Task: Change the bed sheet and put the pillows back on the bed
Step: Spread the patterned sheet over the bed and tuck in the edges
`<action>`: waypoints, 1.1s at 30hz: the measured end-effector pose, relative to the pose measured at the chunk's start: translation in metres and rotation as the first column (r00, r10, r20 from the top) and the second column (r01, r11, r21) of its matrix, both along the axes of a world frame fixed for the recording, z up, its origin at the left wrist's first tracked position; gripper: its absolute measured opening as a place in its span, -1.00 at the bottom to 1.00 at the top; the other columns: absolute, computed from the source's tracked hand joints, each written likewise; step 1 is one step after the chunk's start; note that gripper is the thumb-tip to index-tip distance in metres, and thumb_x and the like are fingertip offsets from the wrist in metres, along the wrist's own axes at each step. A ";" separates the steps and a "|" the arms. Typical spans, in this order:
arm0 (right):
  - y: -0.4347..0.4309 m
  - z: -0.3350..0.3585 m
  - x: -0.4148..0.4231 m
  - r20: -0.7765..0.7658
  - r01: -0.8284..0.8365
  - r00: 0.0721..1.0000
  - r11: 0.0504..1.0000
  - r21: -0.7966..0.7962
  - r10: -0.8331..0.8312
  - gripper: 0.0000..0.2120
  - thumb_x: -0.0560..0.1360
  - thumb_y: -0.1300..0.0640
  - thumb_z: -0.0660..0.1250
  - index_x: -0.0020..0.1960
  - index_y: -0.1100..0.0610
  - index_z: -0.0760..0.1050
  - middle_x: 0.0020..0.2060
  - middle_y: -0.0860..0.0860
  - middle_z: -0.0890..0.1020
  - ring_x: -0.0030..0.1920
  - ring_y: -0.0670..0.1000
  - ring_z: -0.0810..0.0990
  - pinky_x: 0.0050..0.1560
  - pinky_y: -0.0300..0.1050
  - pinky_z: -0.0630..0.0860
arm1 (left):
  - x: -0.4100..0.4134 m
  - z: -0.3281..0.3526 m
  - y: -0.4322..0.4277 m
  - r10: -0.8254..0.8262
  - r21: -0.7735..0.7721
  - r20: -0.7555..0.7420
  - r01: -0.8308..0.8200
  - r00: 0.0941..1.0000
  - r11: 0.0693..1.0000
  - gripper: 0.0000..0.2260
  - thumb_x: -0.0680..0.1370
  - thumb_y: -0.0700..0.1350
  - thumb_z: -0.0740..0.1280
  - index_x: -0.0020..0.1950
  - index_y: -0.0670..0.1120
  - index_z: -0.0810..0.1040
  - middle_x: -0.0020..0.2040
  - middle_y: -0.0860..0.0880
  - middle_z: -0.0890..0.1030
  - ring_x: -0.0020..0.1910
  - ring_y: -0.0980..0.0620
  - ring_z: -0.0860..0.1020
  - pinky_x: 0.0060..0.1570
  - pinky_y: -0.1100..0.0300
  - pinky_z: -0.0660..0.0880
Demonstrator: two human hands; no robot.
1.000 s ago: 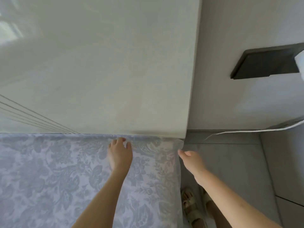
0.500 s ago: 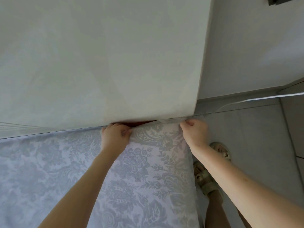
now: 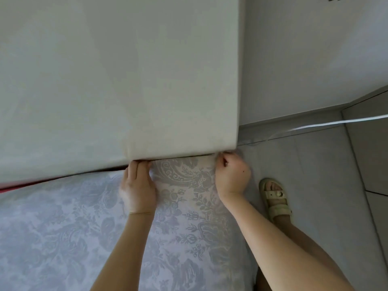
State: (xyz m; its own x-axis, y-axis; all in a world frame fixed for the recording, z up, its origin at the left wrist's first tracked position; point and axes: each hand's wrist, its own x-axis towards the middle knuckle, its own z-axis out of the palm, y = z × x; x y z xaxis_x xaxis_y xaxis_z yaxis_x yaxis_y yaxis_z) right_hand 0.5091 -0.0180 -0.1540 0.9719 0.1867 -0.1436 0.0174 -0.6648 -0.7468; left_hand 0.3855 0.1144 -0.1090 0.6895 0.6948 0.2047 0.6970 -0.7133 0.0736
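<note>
The headboard point(image 3: 117, 80) stands at 12 o'clock, behind the bed sheet point(image 3: 63, 227), which spreads from 6 to 9 o'clock. The left hand point(image 3: 138, 187) lies at the sheet's far edge, against the headboard. The right hand point(image 3: 232, 175) is at its 3 o'clock, at the sheet's corner. A sandal point(image 3: 274, 198) stands on the floor point(image 3: 325, 196) at 4 o'clock.

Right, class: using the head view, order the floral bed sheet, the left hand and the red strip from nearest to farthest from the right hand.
1. Floral bed sheet: corner in the right hand's grip.
2. Left hand: further left along the sheet's edge.
3. Red strip: far left.
</note>
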 end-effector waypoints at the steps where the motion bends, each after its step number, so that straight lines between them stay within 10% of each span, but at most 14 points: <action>1: 0.005 -0.009 0.002 -0.115 0.014 0.993 0.999 -0.030 -0.018 -0.67 0.42 0.31 0.31 -0.46 0.09 0.33 -0.51 -0.06 0.30 -0.54 -0.13 0.15 -0.48 -0.34 -0.07 | 0.002 -0.005 -0.004 0.086 -0.094 -0.040 -0.089 0.996 0.992 -0.91 0.43 -0.40 0.27 -0.18 -0.27 0.55 -0.09 -0.17 0.51 -0.28 -0.21 0.50 -0.43 0.12 0.35; 4: 0.010 -0.028 0.011 -0.390 0.023 0.920 1.000 -0.018 -0.028 -0.60 0.50 0.24 0.27 -0.50 0.12 0.31 -0.54 -0.03 0.36 -0.43 -0.01 0.29 -0.50 -0.24 0.04 | 0.003 -0.007 -0.013 0.246 -0.182 -0.082 -0.257 0.966 0.949 -0.87 0.46 -0.41 0.28 -0.07 -0.26 0.56 0.03 -0.25 0.48 -0.06 -0.26 0.45 -0.29 0.00 0.37; 7: -0.003 -0.024 0.012 -0.508 0.081 0.861 0.988 0.129 -0.004 -0.56 0.52 0.18 0.28 -0.51 0.11 0.25 -0.55 0.04 0.35 -0.39 0.01 0.31 -0.38 -0.07 0.13 | -0.001 0.000 -0.022 -0.041 -0.009 -0.062 0.040 0.997 0.999 -0.79 0.38 -0.44 0.31 -0.13 -0.19 0.63 -0.08 -0.18 0.61 -0.09 -0.18 0.49 -0.19 0.03 0.42; 11: -0.033 0.005 -0.005 -0.596 0.135 0.802 0.964 0.228 0.029 -0.61 0.62 0.02 0.16 -0.38 0.05 0.38 -0.43 -0.07 0.49 -0.37 -0.10 0.42 -0.28 -0.13 0.31 | 0.010 0.007 -0.033 -0.309 -0.362 -0.071 0.264 0.948 0.894 -0.74 0.56 -0.11 0.22 0.09 -0.17 0.64 0.06 -0.06 0.66 0.06 -0.06 0.60 0.09 0.20 0.43; 17: -0.056 0.018 -0.042 -0.770 0.219 0.608 0.891 0.397 0.194 -0.68 0.62 -0.10 0.09 0.34 -0.12 0.39 0.25 -0.29 0.46 0.23 -0.33 0.40 0.29 -0.38 0.28 | 0.034 -0.001 -0.030 -0.348 -0.533 -0.262 0.166 0.900 0.830 -0.39 0.57 0.19 -0.12 0.25 -0.12 0.56 0.21 -0.04 0.60 0.23 -0.07 0.52 0.18 0.08 0.42; 20: -0.045 -0.005 -0.036 -0.858 0.316 0.437 0.847 0.427 0.269 -0.24 0.39 -0.45 0.19 0.46 -0.07 0.30 0.39 -0.17 0.39 0.39 -0.19 0.34 0.46 -0.06 0.23 | 0.034 -0.007 -0.032 -0.329 -0.535 -0.252 0.152 0.910 0.831 -0.37 0.56 0.21 -0.15 0.28 -0.11 0.53 0.25 -0.02 0.57 0.26 -0.04 0.49 0.20 0.09 0.39; 33: -0.030 -0.001 0.010 -0.897 0.373 0.250 0.819 0.436 0.364 -0.57 0.56 -0.24 0.12 0.10 0.03 0.59 -0.03 -0.02 0.70 0.07 -0.04 0.63 0.26 -0.06 0.47 | 0.028 0.005 -0.044 -0.191 -0.512 -0.051 0.138 0.980 0.848 -0.50 0.60 0.09 -0.05 0.21 -0.13 0.58 0.14 -0.02 0.62 0.16 -0.02 0.53 0.14 0.20 0.34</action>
State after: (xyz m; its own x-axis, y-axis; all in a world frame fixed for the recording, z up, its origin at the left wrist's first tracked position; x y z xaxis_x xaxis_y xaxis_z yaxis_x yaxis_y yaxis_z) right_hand 0.5190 -0.0481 -0.1554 0.1841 0.5703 -0.8006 -0.9111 -0.2066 -0.3566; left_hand 0.4139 0.0700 -0.1043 0.8007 0.5590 -0.2154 0.5952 -0.7013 0.3923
